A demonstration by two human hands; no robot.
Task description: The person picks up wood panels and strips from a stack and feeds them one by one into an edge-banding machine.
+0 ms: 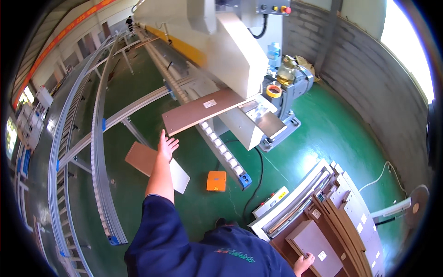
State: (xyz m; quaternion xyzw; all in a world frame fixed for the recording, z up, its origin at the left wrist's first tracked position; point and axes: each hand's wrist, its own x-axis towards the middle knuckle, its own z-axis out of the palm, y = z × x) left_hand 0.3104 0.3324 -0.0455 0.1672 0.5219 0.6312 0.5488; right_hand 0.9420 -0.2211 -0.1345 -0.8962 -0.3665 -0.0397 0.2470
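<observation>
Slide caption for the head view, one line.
Left hand, open, near a brown board at the machine; right hand at a second board.

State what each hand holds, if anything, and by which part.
The left hand is open, holding nothing, by the corner of the brown panel. The right hand is at the edge of the lower-right panel; whether it grips cannot be told.

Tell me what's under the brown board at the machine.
Under the brown board, a rail with white rollers runs across, showing on both sides of it. The stretch directly beneath is covered, so whatever else lies there cannot be seen.
</observation>
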